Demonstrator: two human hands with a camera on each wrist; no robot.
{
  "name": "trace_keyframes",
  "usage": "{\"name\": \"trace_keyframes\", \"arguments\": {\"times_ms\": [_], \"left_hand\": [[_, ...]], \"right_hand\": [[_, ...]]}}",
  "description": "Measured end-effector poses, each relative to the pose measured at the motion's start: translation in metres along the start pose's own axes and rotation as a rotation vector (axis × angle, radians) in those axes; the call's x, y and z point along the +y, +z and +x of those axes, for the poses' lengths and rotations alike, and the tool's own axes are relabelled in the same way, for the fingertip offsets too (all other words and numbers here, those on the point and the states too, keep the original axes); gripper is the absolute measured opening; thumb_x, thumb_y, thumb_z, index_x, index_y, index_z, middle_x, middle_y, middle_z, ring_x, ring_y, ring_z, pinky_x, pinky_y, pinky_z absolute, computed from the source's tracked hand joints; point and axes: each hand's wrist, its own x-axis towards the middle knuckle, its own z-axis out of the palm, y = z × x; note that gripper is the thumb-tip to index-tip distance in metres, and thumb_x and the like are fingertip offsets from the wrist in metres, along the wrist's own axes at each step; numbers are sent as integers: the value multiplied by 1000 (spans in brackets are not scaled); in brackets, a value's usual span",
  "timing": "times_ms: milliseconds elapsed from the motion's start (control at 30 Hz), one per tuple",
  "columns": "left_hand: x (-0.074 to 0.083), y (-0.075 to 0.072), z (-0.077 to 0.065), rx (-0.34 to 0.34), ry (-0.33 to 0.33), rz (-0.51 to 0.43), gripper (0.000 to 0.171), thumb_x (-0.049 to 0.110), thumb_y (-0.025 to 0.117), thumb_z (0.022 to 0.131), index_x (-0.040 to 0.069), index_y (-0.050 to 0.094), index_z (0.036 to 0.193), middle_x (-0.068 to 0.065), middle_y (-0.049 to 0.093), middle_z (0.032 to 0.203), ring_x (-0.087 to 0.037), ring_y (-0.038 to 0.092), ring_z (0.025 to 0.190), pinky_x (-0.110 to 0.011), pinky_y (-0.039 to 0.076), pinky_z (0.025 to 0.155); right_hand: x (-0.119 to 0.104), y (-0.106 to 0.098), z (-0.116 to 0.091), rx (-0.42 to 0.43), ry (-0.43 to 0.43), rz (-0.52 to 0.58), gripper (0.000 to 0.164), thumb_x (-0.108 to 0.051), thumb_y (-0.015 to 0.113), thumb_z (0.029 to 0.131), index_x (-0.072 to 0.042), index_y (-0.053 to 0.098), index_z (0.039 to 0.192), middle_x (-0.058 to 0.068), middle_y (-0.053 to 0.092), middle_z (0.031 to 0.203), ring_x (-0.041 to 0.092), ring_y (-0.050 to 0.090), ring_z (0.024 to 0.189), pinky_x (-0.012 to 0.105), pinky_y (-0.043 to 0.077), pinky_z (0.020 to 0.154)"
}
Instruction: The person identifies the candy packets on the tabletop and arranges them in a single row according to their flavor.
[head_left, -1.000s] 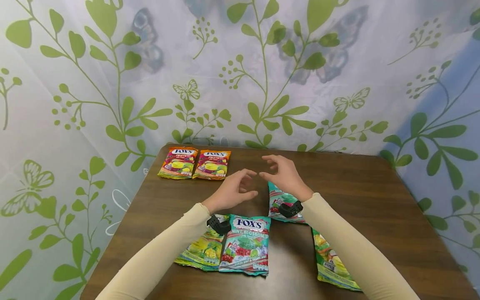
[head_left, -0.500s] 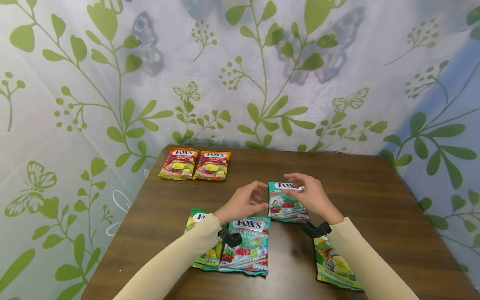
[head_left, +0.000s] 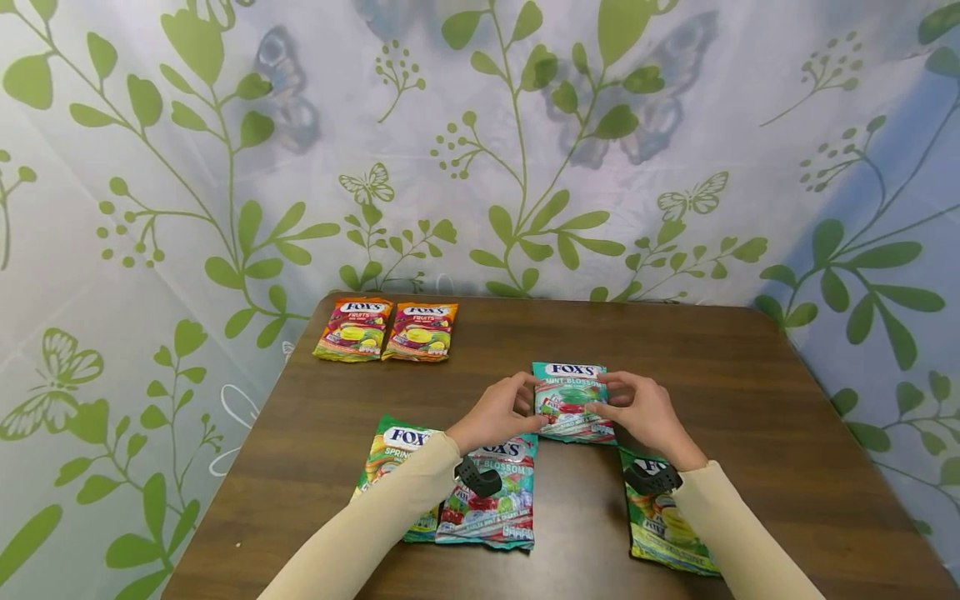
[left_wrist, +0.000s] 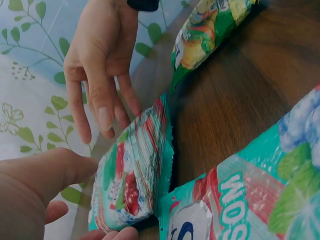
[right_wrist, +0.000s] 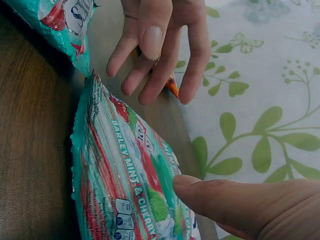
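A teal Mint Blossom candy bag (head_left: 570, 402) lies flat on the table between my two hands. On its left side is my left hand (head_left: 501, 410), fingers by the bag's left edge and thumb near its lower left corner. My right hand (head_left: 647, 412) is at the right side, its thumb (right_wrist: 210, 192) over the bag's face, seemingly touching it. Neither hand is curled round the bag; the right hand's fingers (left_wrist: 102, 100) look loosely extended. A second teal Mint Blossom bag (head_left: 487, 508) lies nearer, partly under my left wrist, beside a green-yellow candy bag (head_left: 390, 454) that my left sleeve partly covers.
Two orange-red Fruits candy bags (head_left: 352, 331) lie side by side at the table's far left corner. Another green-yellow bag (head_left: 667, 533) is at the near right, partly beneath my right forearm. A patterned curtain (head_left: 480, 167) hangs behind the wooden table (head_left: 720, 358).
Both hands have come down to the far teal bag: the left moved right, the right moved right and nearer. The bags stay where they were.
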Motion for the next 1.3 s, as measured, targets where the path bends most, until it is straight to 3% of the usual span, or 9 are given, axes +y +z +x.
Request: {"name": "trace_keyframes", "arguments": {"times_ms": [133, 400, 800, 1067, 1300], "left_hand": [[-6, 1, 4, 0, -43, -14, 59, 21, 79, 104, 3, 54, 154, -20, 63, 134, -31, 67, 118, -42, 58, 97], [-10, 8, 16, 7, -63, -6, 51, 12, 76, 105, -1, 54, 149, -22, 60, 135, -33, 64, 120, -43, 55, 102], [-11, 14, 32, 24, -138, 4, 53, 19, 80, 103, 2, 56, 147, -17, 62, 126, -28, 65, 112, -40, 55, 96], [-11, 14, 39, 38, -142, 23, 55, 19, 83, 101, 4, 56, 147, -14, 63, 119, -26, 66, 109, -38, 56, 93], [-13, 18, 41, 45, -171, -29, 54, 16, 84, 100, 5, 57, 146, -11, 62, 118, -21, 63, 102, -37, 55, 90]], "right_hand": [[6, 2, -1, -23, 34, 4, 62, -29, 87, 98, 2, 64, 147, 32, 66, 138, 48, 72, 115, 58, 62, 91], [9, 6, 0, -49, 68, 41, 66, -30, 88, 97, 1, 62, 150, 32, 63, 138, 50, 71, 116, 57, 62, 90], [15, 6, 3, -83, 108, 112, 65, -29, 86, 99, -1, 61, 152, 31, 60, 141, 49, 68, 120, 53, 62, 91], [21, 6, 8, -95, 121, 179, 66, -27, 87, 98, -2, 60, 153, 30, 58, 143, 43, 70, 117, 46, 63, 87], [24, 9, 10, -100, 116, 163, 70, -27, 88, 97, -2, 58, 155, 32, 57, 143, 44, 71, 116, 48, 63, 89]]}}
